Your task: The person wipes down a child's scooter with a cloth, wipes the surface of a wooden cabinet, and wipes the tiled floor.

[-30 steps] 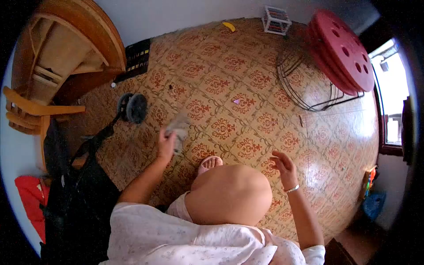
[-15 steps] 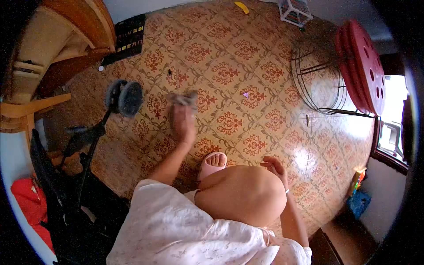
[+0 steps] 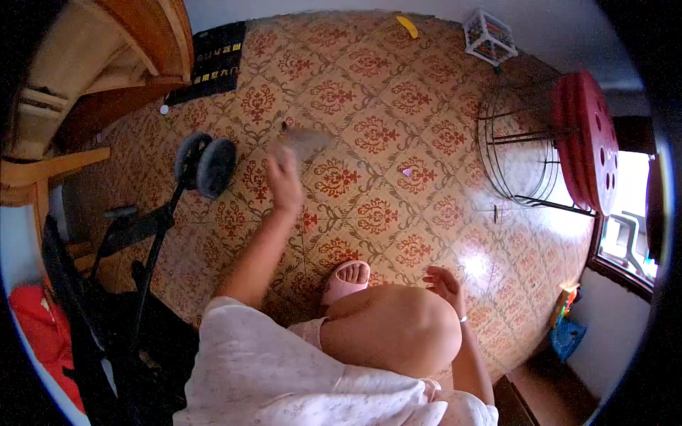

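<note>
My left hand [image 3: 285,186] reaches out low over the patterned floor, its fingers smeared by motion. From its fingertips a grey-brown cloth [image 3: 310,142] spreads out to the right, heavily blurred. Just beyond the cloth lies a small dark bit [image 3: 284,126] on the tiles. Beside my bent knee [image 3: 405,323] hangs my right hand [image 3: 444,282], fingers loosely bent and apart, with nothing in it and a light band at the wrist. A pink slipper [image 3: 348,278] is on my foot between the two arms.
A folded stroller [image 3: 153,234] with grey wheels stands at left, by wooden furniture [image 3: 128,71]. Red stools [image 3: 586,142] and a wire frame [image 3: 515,153] are at right. A small purple piece [image 3: 407,172], a yellow toy [image 3: 407,27] and a white rack [image 3: 490,39] lie farther off.
My left hand has moved slightly up and left across the floor, and the cloth has swept to its upper right, near the dark bit. The view has shifted a little; my right hand stays by the knee.
</note>
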A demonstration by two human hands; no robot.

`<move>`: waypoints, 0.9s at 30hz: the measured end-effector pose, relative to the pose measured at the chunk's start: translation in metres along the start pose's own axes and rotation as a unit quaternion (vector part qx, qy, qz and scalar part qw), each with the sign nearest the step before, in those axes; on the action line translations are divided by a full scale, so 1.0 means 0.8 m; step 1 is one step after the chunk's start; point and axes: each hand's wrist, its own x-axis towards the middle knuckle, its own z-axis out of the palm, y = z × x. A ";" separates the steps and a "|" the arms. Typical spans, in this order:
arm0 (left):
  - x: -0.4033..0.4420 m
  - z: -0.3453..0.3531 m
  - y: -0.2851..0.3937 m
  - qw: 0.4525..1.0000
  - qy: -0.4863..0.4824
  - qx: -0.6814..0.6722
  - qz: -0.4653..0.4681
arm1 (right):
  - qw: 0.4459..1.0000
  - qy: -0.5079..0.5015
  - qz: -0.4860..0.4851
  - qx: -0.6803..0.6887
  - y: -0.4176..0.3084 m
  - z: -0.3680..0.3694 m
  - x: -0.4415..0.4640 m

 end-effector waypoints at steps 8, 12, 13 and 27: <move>0.220 -0.082 -0.094 0.913 0.163 0.330 0.176 | 0.999 -0.049 -0.010 0.011 -0.013 0.028 0.008; 0.143 0.038 -0.045 0.935 0.030 0.337 0.107 | 0.997 -0.056 -0.012 -0.044 -0.008 0.021 0.009; 0.132 0.064 -0.047 0.942 -0.025 0.305 0.136 | 0.998 -0.049 0.006 -0.044 -0.009 0.025 0.011; -0.050 0.299 -0.022 0.944 -0.266 -0.117 -0.153 | 1.000 -0.011 0.003 0.006 0.001 0.013 -0.016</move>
